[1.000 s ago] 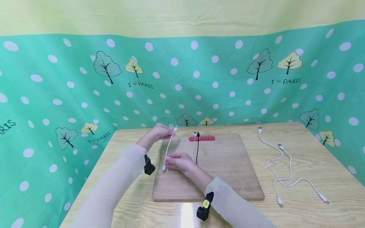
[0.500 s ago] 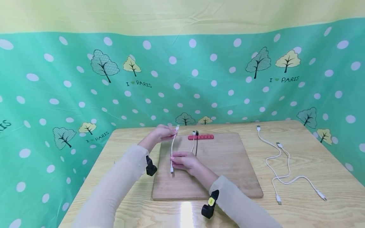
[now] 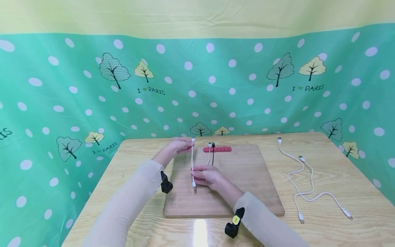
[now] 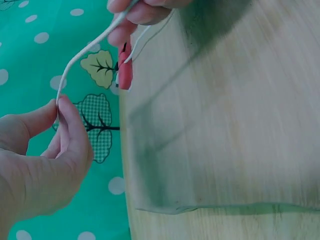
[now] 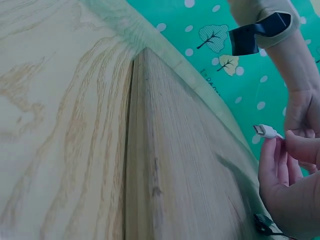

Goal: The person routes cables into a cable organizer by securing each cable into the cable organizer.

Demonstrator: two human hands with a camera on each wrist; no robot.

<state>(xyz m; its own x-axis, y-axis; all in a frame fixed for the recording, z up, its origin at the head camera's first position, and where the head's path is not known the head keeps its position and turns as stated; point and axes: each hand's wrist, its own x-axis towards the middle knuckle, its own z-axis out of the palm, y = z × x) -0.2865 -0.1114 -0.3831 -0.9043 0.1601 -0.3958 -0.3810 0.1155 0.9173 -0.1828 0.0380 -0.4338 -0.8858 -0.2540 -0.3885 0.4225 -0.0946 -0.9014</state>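
Observation:
A short white USB cable is stretched between my hands over the left part of the wooden board. My left hand pinches it just below its far plug, thumb against fingers, as the left wrist view also shows. Nearer me, my right hand pinches it close to the other end. That end's small white plug sticks out past the fingertips in the right wrist view. Right of the cable, a red cable holder at the board's far edge has a white cable and a black cable in its left slots.
Two longer white cables lie crossed on the table to the right of the board, one with its plug near the back edge. A green dotted cloth hangs behind the table. In the right wrist view, a black plug shows low on the board.
Both hands have carried the white cable to the right, nearer the red holder. Its near end swung right, so it now runs nearly straight away from me. The grips look unchanged.

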